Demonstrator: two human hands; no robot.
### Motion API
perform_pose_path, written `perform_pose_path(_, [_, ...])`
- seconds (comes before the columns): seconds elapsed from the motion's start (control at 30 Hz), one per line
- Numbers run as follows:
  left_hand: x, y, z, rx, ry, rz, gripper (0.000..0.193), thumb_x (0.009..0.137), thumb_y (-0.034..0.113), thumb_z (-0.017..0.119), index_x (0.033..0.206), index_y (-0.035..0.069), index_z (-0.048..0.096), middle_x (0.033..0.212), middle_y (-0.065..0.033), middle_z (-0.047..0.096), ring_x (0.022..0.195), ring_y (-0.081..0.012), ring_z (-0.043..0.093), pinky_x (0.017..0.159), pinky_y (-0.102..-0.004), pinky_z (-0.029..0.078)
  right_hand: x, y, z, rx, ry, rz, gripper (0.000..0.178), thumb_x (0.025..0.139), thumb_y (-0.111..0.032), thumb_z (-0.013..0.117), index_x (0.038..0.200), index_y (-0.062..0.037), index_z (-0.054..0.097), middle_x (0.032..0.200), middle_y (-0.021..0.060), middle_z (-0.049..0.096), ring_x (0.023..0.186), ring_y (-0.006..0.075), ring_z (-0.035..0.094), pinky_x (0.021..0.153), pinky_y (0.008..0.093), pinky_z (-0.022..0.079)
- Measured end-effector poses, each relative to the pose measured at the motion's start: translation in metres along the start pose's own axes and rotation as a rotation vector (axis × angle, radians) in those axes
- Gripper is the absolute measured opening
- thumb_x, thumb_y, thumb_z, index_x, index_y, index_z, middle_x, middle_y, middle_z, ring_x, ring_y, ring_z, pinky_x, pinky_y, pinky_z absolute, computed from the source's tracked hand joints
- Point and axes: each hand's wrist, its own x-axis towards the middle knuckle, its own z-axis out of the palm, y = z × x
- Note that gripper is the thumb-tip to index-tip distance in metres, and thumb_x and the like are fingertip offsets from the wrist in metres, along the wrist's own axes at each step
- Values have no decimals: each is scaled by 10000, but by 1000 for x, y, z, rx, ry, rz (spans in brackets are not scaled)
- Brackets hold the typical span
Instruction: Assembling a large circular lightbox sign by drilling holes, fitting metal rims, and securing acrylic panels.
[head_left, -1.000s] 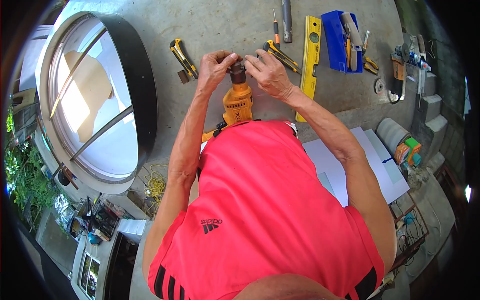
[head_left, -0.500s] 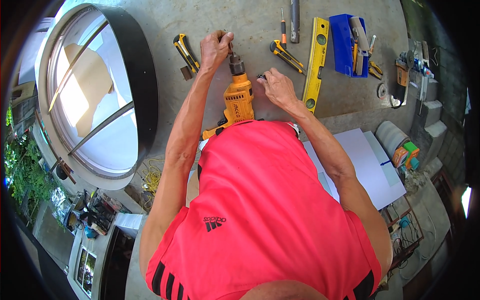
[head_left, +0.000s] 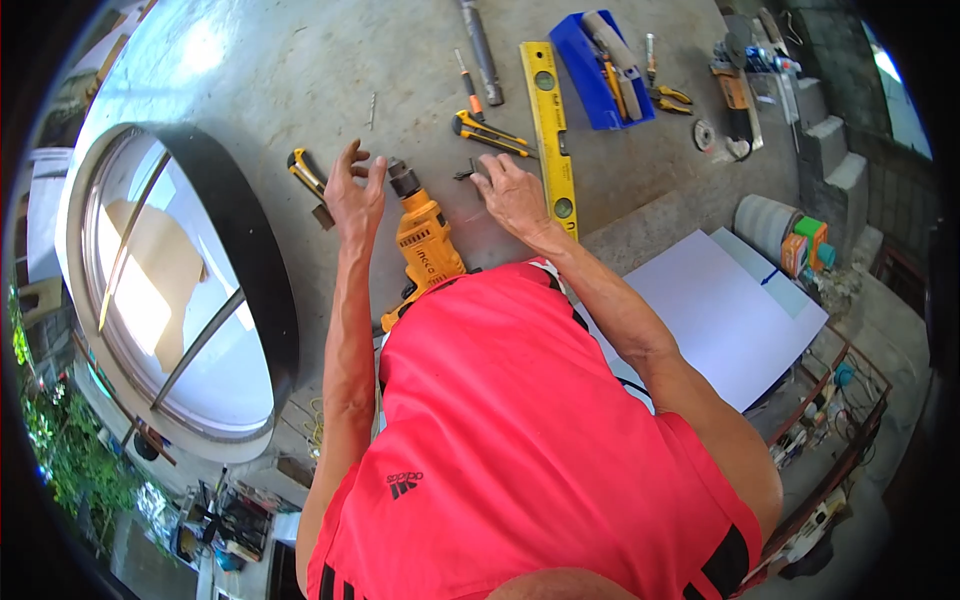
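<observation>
My left hand (head_left: 356, 198) is held up beside the chuck of a yellow-orange power drill (head_left: 428, 240), its fingers apart and nothing in them. The drill lies on its side on the table against my body, and no bit shows in its chuck. To its right, my right hand (head_left: 512, 198) has its fingers curled and pinched at a small dark chuck key (head_left: 464, 173); the fingers partly hide how it is gripped. A thin drill bit (head_left: 372, 111) lies on the table beyond my left hand.
Left of me stands a round black-rimmed frame (head_left: 240, 240), with a utility knife (head_left: 306, 172) near it. Beyond my right hand are another knife (head_left: 490, 133), a screwdriver (head_left: 469, 85) and a metal tube (head_left: 482, 55). A yellow level (head_left: 550, 130), a blue tool bin (head_left: 585, 75) and pliers (head_left: 671, 99) lie farther right.
The left hand has drawn back from the front of the chuck and opened. The drill bit now shows on the table. More of the chuck key is visible at my right fingers, and the view has shifted.
</observation>
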Motion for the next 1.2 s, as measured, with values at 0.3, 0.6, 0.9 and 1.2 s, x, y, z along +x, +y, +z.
perform_pose_path(0.3, [-115, 41, 36, -171, -307, 372, 350, 865, 87, 711, 1205, 18, 662, 922, -65, 659, 706, -135, 598, 617, -285, 488, -194, 21, -52, 381, 262, 281, 199, 950, -185, 609, 1002, -2, 669, 895, 171, 695, 806, 325, 685, 729, 401, 529])
perform_pose_path(0.6, [-171, 82, 95, -66, -629, 448, 286, 927, 258, 700, 983, -21, 724, 569, -50, 551, 528, -116, 452, 498, -330, 384, -422, 48, -13, 426, 637, 923, 250, 977, -181, 588, 1046, 42, 679, 751, 116, 683, 561, 173, 657, 543, 312, 540])
perform_pose_path(0.9, [-264, 165, 136, -161, -1165, 408, 271, 940, 243, 677, 940, -26, 706, 685, -29, 620, 607, -78, 524, 553, -269, 434, -437, 180, -11, 468, 567, 991, 245, 903, -194, 597, 999, 3, 706, 728, 136, 685, 600, 237, 678, 575, 376, 520])
perform_pose_path(1.2, [-441, 331, 287, -94, -2205, 558, 340, 997, 290, 610, 941, -38, 677, 715, -68, 656, 639, -131, 609, 594, -289, 489, -370, 280, -114, 38, 362, 757, 142, 851, -164, 592, 824, -40, 656, 808, 152, 687, 779, 383, 675, 670, 492, 518])
